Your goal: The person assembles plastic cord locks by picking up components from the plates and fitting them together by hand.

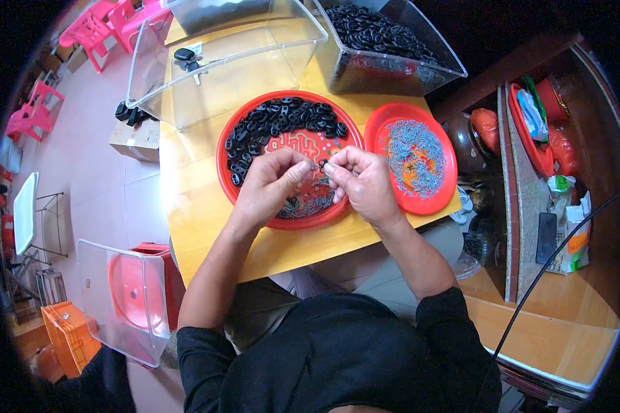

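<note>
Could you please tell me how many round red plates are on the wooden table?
2: the larger red plate lies under both hands, the smaller red plate beside it on the right; none seems hidden.

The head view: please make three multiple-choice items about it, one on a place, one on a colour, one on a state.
1. Where does the smaller red plate lie?
A. right of the large red plate
B. on the floor
C. inside a clear bin

2. What colour are the small ring-like parts heaped on the large red plate?
A. white
B. black
C. yellow

3. What are the two hands doing?
A. lying flat on the wooden table
B. gripping a clear bin
C. meeting over the large plate, pinching one small black part

Answers:
1 A, the two rims sit side by side on the table.
2 B, the heap is dark black.
3 C, the left hand and right hand bring their fingertips together on the part.
</note>
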The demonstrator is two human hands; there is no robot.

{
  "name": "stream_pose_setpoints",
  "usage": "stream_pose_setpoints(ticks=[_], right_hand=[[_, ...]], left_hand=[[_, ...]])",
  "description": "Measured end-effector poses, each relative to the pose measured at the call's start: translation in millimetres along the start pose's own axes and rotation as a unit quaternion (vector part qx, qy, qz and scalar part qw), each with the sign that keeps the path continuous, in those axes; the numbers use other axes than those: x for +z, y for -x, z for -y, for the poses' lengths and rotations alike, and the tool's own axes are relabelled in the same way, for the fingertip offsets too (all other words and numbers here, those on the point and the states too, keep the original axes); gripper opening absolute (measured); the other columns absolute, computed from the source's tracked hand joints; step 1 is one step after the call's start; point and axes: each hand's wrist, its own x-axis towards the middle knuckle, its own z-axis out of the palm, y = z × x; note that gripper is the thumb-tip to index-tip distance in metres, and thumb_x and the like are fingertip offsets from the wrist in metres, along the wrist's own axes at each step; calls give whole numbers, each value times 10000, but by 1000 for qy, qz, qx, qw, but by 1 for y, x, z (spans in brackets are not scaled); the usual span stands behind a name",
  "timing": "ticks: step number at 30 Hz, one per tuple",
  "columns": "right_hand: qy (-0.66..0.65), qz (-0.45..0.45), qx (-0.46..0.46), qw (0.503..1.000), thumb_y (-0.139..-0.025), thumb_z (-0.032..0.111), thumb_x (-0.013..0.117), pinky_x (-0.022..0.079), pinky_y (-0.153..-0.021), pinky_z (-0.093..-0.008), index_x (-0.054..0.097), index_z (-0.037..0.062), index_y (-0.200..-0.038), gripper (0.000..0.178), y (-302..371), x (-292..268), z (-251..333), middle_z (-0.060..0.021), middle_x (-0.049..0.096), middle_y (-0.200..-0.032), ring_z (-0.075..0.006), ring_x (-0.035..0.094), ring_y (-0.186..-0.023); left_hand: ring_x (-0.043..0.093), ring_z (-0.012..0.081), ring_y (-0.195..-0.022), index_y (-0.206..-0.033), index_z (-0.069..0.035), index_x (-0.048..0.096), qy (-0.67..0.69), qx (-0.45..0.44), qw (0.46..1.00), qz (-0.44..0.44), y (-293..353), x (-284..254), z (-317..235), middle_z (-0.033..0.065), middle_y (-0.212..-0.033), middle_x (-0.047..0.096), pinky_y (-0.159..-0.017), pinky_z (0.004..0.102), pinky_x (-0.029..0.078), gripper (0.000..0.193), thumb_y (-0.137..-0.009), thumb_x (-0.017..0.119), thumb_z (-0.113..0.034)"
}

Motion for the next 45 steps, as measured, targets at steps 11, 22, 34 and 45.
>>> stream_pose_setpoints(ticks=[11,22,34,45], right_hand=[[16,10,-5,1000,-835,66,558,403,-400,-188,536,31,-739,105,2,8,-3,5,517,-602,-35,474,-478],[49,25,7,998,-821,60,572,410,-407,-189,543,25,-743,90,5,0,-6,9,528,-613,-31,475,-488],[-14,-25,-18,999,-826,40,555,405,-404,-175,553,7,-768,67,14,-34,-9,-1,537,-608,-30,472,-450],[-4,-16,-19,1000,-823,36,558,405,-407,-175,553,13,-762,65,17,-33,-8,5,534,-612,-26,472,-465]], left_hand=[[457,31,-623,-758,-15,564,-15,59,998,-28,3,8,6,-41,-663,520,-551,199,383,99,-840,560,-69],[503,37,-626,-821,-23,588,35,-3,999,17,2,3,13,-21,-714,574,-518,190,408,39,-812,596,-59],[573,235,-702,-806,-11,602,-416,125,880,-192,19,-65,-22,118,-747,567,-635,319,458,91,-729,566,19],[544,330,-793,-782,-31,564,-698,84,706,-78,0,-48,-12,157,-808,519,-671,411,462,92,-692,544,-31]])
